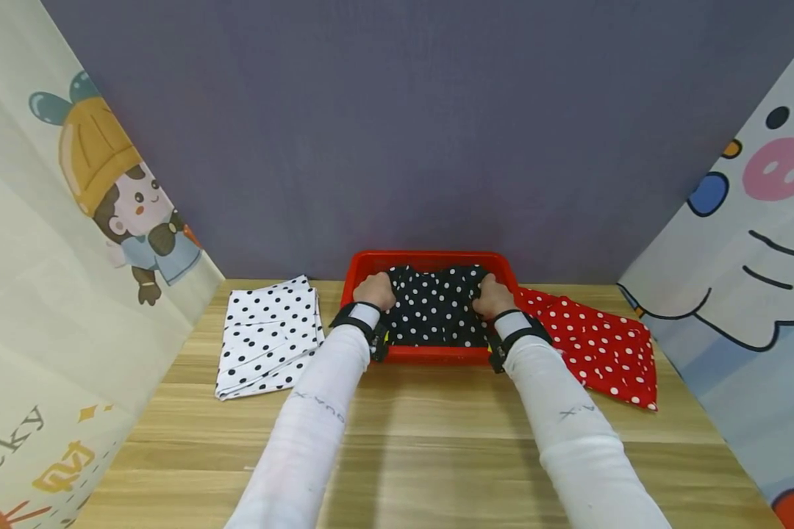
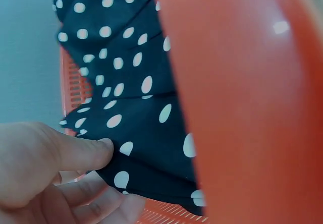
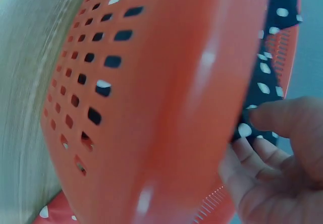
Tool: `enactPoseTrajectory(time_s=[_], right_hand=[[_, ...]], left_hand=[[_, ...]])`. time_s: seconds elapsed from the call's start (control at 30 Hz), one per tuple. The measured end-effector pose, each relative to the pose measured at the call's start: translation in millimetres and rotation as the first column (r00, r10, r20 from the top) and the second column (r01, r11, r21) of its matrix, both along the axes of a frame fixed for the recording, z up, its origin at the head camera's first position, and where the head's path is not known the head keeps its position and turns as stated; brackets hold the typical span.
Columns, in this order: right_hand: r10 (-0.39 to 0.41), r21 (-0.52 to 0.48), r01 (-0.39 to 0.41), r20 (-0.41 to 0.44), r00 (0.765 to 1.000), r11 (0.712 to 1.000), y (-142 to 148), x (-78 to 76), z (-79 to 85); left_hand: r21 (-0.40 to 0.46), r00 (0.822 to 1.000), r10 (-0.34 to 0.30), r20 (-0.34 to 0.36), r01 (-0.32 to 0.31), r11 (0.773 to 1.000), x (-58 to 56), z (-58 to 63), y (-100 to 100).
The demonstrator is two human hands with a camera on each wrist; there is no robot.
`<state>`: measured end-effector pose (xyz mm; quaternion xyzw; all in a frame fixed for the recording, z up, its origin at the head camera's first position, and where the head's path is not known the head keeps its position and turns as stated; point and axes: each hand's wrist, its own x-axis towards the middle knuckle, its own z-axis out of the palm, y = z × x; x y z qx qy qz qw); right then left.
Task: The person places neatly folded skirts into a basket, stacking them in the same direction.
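Note:
A black cloth with white dots (image 1: 437,305) lies spread within a red plastic basket (image 1: 430,355). At the cloth's left side my left hand (image 1: 374,291) pinches its edge; the left wrist view shows the thumb (image 2: 91,153) on top and the fingers beneath. My right hand (image 1: 493,297) pinches the opposite side, and in the right wrist view the basket's perforated wall (image 3: 146,103) hides much of the cloth. Both hands are over the basket, inside its rim.
A folded white cloth with black dots (image 1: 267,338) lies on the wooden table (image 1: 437,441) left of the basket. To the right is a red cloth with white dots (image 1: 595,342), partly behind my right forearm. A grey wall (image 1: 423,132) stands directly behind the basket.

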<state>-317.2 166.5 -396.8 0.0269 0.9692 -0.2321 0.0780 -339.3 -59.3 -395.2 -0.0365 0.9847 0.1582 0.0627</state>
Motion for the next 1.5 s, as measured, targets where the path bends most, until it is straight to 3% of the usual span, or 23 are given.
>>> enactPoseTrajectory(time_s=[0.4, 0.63, 0.73, 0.93, 1.07, 1.17, 1.33, 1.5], right_hand=[[0.048, -0.071, -0.042, 0.079, 0.996, 0.997, 3, -2.4, -4.5], [0.100, -0.070, -0.094, 0.090, 0.991, 0.993, 12, -25.9, -31.2], [0.137, -0.050, -0.133, 0.077, 0.988, 0.990, 13, -19.4, -27.5], [0.216, 0.026, -0.221, 0.136, 0.967, 0.975, 9, 2.4, -12.4], [0.232, 0.027, -0.244, 0.230, 0.945, 0.969, 10, 4.6, -13.6], [0.259, 0.029, -0.274, 0.249, 0.933, 0.961, 11, 5.1, -12.6], [0.290, 0.061, -0.308, 0.203, 0.935, 0.949, 10, 7.1, -2.4], [0.335, 0.105, -0.342, 0.074, 0.939, 0.934, 5, 11.3, 9.8]], left_hand=[[0.004, 0.999, -0.024, 0.025, 0.024, 1.000, -1.5, -5.3, -1], [-0.006, 0.998, -0.035, 0.047, 0.035, 0.999, 2.5, -6.8, -3], [-0.016, 0.996, -0.050, 0.070, 0.051, 0.999, 3.3, -7.1, -5], [-0.015, 0.988, -0.072, 0.135, 0.075, 0.997, 2.0, -9.8, -11], [-0.018, 0.985, -0.081, 0.152, 0.084, 0.996, 3.5, -10.6, -16], [-0.013, 0.984, -0.085, 0.159, 0.089, 0.996, 7.5, -7.4, -20], [-0.020, 0.979, -0.145, 0.142, 0.150, 0.989, 14.3, 1.1, -22], [-0.021, 0.973, -0.210, 0.096, 0.213, 0.977, 21.2, 13.9, -19]])
